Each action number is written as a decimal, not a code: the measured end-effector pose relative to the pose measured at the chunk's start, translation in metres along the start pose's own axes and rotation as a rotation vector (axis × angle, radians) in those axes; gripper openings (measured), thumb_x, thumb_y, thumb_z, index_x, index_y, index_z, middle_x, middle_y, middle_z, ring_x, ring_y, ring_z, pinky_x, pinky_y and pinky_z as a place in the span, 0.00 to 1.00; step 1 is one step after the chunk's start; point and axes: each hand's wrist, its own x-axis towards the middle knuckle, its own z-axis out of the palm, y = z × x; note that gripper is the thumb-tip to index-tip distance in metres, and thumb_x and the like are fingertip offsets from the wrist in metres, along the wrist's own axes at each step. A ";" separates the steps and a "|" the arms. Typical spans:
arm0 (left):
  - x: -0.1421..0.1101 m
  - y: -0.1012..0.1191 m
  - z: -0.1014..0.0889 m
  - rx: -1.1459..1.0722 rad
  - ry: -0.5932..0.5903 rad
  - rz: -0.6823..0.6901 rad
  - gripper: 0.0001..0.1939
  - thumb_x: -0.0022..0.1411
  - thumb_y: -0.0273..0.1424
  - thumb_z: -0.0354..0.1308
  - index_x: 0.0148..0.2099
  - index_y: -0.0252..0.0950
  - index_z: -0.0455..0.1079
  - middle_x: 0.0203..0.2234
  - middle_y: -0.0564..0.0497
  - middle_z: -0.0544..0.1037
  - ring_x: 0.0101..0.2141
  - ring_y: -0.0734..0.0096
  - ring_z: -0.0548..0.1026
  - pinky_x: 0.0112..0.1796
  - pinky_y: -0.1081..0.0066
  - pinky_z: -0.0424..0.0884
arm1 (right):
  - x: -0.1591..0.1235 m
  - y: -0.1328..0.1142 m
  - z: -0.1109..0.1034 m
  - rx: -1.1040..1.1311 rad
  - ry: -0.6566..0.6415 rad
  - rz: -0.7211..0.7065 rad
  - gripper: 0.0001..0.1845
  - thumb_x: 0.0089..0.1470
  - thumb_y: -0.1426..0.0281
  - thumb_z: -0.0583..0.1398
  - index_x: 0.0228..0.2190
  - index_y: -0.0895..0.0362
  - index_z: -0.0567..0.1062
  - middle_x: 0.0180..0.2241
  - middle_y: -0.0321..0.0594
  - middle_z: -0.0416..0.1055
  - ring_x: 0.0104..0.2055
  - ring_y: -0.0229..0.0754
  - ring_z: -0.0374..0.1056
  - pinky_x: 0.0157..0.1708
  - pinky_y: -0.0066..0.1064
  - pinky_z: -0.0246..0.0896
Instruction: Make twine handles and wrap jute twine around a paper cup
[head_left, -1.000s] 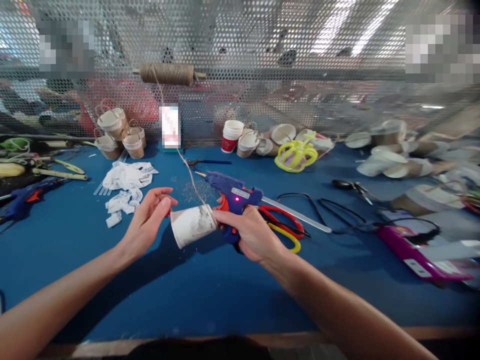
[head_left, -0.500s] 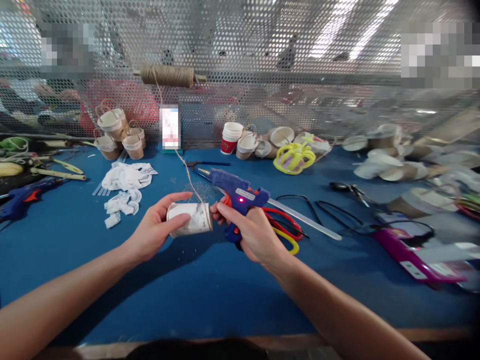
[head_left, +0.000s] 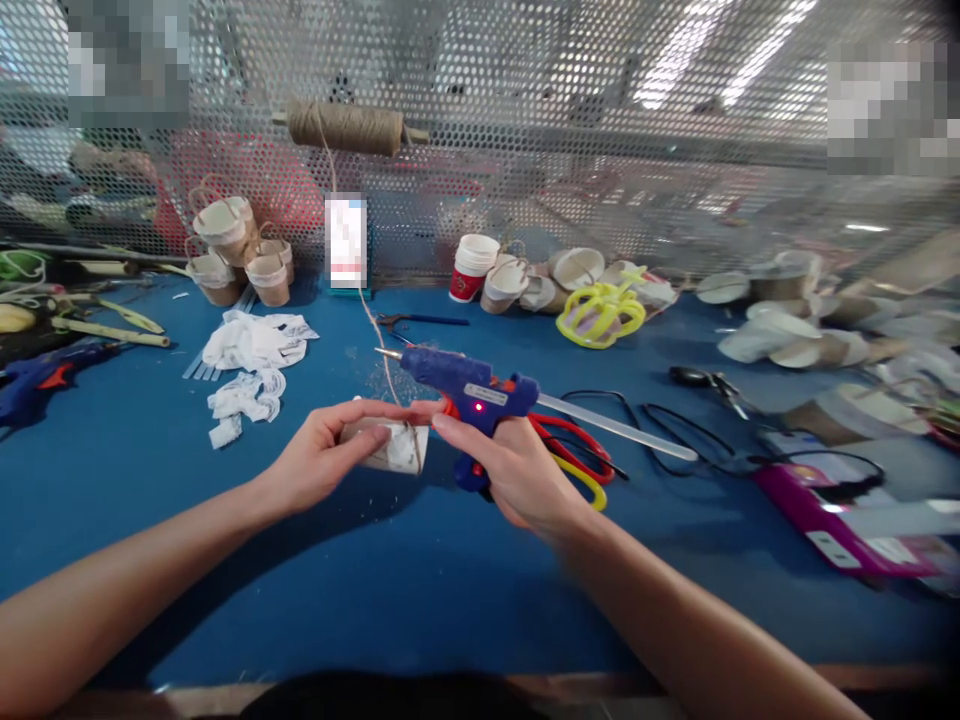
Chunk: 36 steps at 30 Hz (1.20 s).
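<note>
A white paper cup [head_left: 401, 447] lies on its side in my left hand [head_left: 330, 445], whose thumb presses on its wall and whose fingers reach over its top. Twine [head_left: 373, 322] runs down from a spool [head_left: 345, 128] to the cup's right end and rests around it there. My right hand [head_left: 517, 465] is wrapped round a blue glue gun [head_left: 469, 385] with a red light lit. Its nozzle points left, above the cup, and a clear glue stick [head_left: 615, 425] sticks out behind. My fingertips meet near the cup's right end.
Twine-wrapped cups [head_left: 268, 278] stand at the back left, behind white lace strips [head_left: 255, 342]. Pliers [head_left: 427, 320] lie behind the glue gun. Scissors with red and yellow handles [head_left: 592, 490] are beside my right hand. A purple power strip [head_left: 810, 520] and black cables lie right. A second glue gun [head_left: 52, 380] is far left.
My left fingers have stretched rightward over the cup to the twine and my right fingertips. The glue gun has shifted slightly left, and the cup sits a little further right.
</note>
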 end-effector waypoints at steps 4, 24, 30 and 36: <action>0.000 0.005 0.000 0.079 -0.038 0.049 0.12 0.60 0.30 0.51 0.44 0.36 0.71 0.43 0.46 0.76 0.47 0.65 0.71 0.48 0.61 0.65 | 0.001 -0.001 0.003 0.015 -0.002 0.010 0.12 0.47 0.66 0.60 0.36 0.55 0.76 0.36 0.38 0.74 0.43 0.42 0.67 0.48 0.39 0.57; 0.010 0.008 -0.014 -0.149 0.211 -0.193 0.08 0.53 0.31 0.59 0.35 0.33 0.70 0.26 0.52 0.76 0.25 0.77 0.73 0.26 0.77 0.66 | -0.024 -0.021 -0.031 -0.489 0.020 0.197 0.11 0.41 0.61 0.61 0.25 0.56 0.73 0.16 0.35 0.66 0.16 0.34 0.60 0.13 0.26 0.57; 0.012 0.004 -0.017 -0.091 0.218 -0.186 0.07 0.53 0.31 0.59 0.35 0.33 0.70 0.27 0.52 0.76 0.25 0.78 0.72 0.27 0.78 0.65 | -0.031 -0.001 -0.042 -0.588 -0.024 0.139 0.12 0.45 0.58 0.59 0.27 0.55 0.71 0.17 0.35 0.67 0.17 0.36 0.63 0.15 0.28 0.61; 0.013 0.005 -0.016 -0.040 0.221 -0.201 0.08 0.53 0.31 0.58 0.35 0.33 0.70 0.27 0.51 0.76 0.25 0.76 0.72 0.27 0.76 0.65 | -0.031 0.003 -0.043 -0.624 -0.041 0.057 0.10 0.45 0.61 0.60 0.24 0.53 0.69 0.14 0.32 0.64 0.14 0.35 0.61 0.13 0.26 0.59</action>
